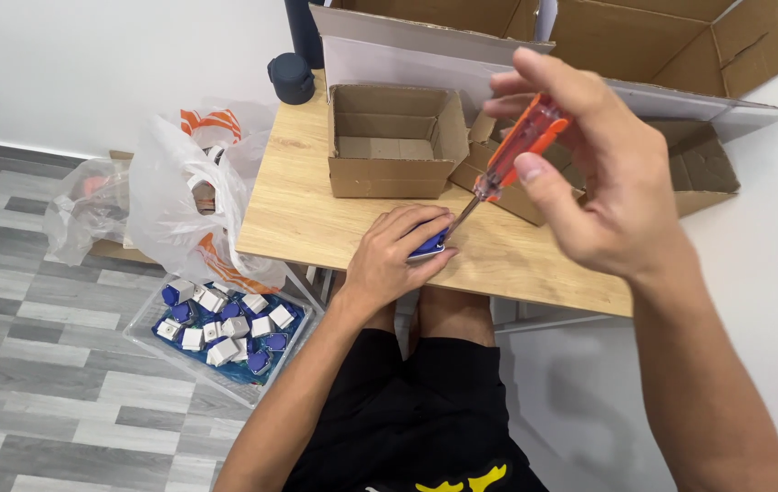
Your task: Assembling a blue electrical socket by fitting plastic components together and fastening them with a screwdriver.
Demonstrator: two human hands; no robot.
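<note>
Both hands were busy: the left hand point(398, 255) pinned a small blue part point(428, 244) against the wooden table point(307, 214), near its front edge, while the right hand point(589, 173) clamped an orange-handled screwdriver point(518, 146). The part looked light, rigid, prone to slipping; best held by its sides.

Matt wood table point(316, 219), glossy plastic screwdriver point(525, 137)

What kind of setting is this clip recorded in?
Probably a home or small workshop assembly spot: a small wooden table with open cardboard boxes, a floor bin of small blue-and-white parts, and a screwdriver in use.
</note>
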